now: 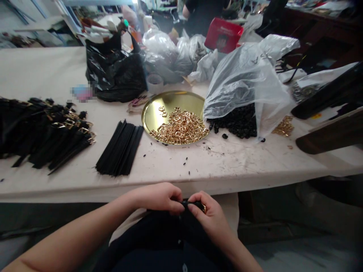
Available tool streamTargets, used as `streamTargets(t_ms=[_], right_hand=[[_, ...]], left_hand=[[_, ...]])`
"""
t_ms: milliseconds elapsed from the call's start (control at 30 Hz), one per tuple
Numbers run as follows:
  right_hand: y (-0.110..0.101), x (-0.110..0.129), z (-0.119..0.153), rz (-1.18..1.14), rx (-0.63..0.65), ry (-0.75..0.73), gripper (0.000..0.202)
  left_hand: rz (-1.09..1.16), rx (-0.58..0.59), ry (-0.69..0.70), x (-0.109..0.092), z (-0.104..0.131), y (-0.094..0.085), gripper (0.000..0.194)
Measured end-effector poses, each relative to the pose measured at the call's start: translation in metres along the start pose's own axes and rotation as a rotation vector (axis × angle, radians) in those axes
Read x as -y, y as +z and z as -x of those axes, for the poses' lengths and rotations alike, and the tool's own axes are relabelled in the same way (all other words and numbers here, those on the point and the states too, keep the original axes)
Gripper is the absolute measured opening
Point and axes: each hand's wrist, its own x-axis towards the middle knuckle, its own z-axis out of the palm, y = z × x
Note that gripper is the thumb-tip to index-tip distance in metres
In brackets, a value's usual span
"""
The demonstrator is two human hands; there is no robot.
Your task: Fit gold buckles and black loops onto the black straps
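Observation:
Close to my body, below the table's front edge, my left hand [163, 196] pinches a black strap [185, 203] between thumb and fingers. My right hand [211, 215] is closed on the same strap just beside it, thumb and fingertips pressed together. A bit of gold metal, which looks like a buckle [203, 207], shows at the right fingers; most of it is hidden. Ahead on the table lies a bundle of black straps [120, 149]. Right of the bundle, a round gold tray [150, 109] carries a heap of gold buckles [184, 128].
Black straps with gold buckles [59, 128] are piled at the left. Small black pieces [241, 121] spill from a clear plastic bag [238, 79]. A black plastic bag [113, 71] stands behind. Dark cylinders [326, 132] jut in at right. A person [205, 15] is in the background.

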Motion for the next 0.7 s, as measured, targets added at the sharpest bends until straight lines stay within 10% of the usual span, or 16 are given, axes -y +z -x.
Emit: streamTargets(t_ms=[700], right_hand=[[0.0,-0.017,0.006,-0.171,0.016,0.103,0.023]], left_hand=[[-0.61,-0.35,0.101,-0.004,0.0,0.029,0.025]])
